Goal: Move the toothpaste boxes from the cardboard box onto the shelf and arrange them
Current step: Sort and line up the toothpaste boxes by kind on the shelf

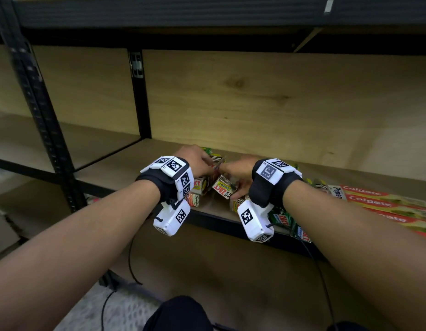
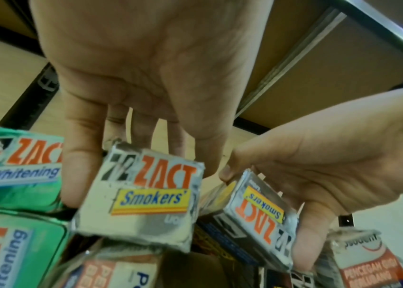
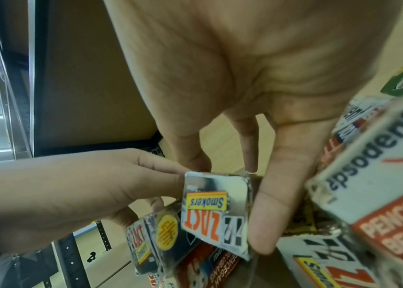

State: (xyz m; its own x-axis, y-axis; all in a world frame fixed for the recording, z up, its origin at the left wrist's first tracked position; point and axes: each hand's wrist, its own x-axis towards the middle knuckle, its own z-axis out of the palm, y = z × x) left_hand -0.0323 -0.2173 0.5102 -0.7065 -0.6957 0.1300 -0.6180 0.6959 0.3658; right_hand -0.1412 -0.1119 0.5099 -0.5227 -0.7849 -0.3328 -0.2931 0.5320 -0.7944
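Note:
Both hands work over a cluster of toothpaste boxes on the wooden shelf (image 1: 126, 170). My left hand (image 1: 207, 166) (image 2: 136, 175) grips a silver Zact Smokers box (image 1: 200, 185) (image 2: 143, 200) between thumb and fingers, its end face toward the wrist camera. My right hand (image 1: 231, 180) (image 3: 230, 198) pinches a second Zact Smokers box (image 1: 223, 186) (image 3: 216, 210) by its end, tilted, thumb on one side. The two boxes sit close beside each other, and my fingertips are hidden behind them in the head view.
Green Zact Whitening boxes (image 2: 20, 171) lie left of my left hand, with Pepsodent boxes (image 3: 373, 175) at the right. Red Colgate boxes (image 1: 379, 201) lie flat along the shelf's right end. A black upright (image 1: 140, 91) stands behind, and an upper shelf (image 1: 183, 13) hangs overhead.

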